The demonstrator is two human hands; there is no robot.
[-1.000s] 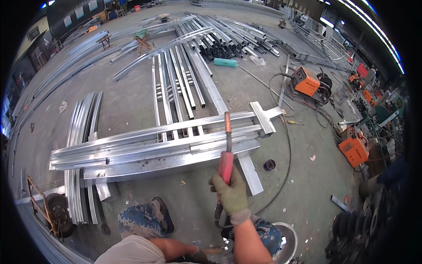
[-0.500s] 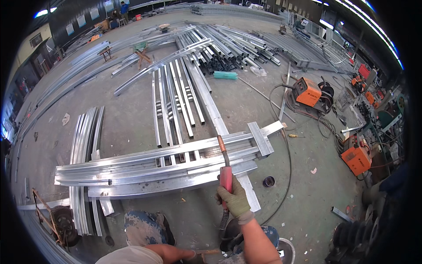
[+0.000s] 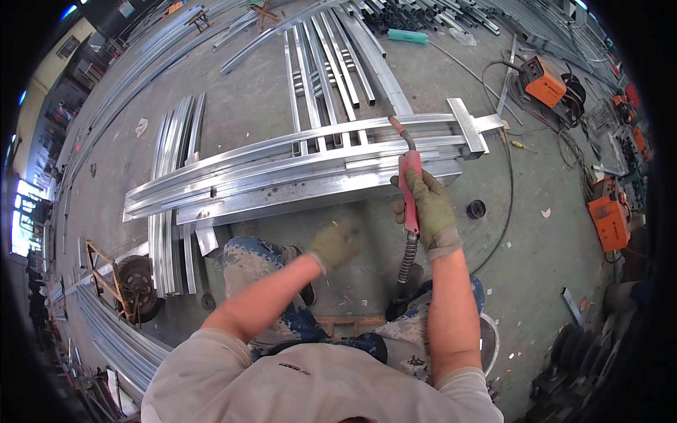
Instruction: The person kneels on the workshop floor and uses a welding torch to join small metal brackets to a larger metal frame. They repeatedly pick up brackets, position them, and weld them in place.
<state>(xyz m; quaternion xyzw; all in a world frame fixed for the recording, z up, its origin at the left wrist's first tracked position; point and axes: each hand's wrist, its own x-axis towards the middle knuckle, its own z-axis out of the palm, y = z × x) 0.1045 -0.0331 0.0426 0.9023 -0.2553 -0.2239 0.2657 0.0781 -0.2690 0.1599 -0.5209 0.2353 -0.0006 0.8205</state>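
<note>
My right hand (image 3: pixel 432 208) has its fingers clamped on the red-handled welding torch (image 3: pixel 407 173) at the silvery metal channels (image 3: pixel 296 182), while my left hand (image 3: pixel 333 247), its finger state too blurred to tell, has swung forward, seemingly putting both within reach of the metal.

A small dark tin (image 3: pixel 476 209) stands on the floor (image 3: pixel 543 275) with a yellow-handled screwdriver (image 3: pixel 522 146) beyond it, a green bundle (image 3: pixel 407 36) lies near a plastic bag (image 3: pixel 463 37), and a wheel (image 3: pixel 139 287) sits at left.

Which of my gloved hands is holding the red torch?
Your right hand, wrapped around the red torch; your left hand, blurred, is apart from it.
</note>
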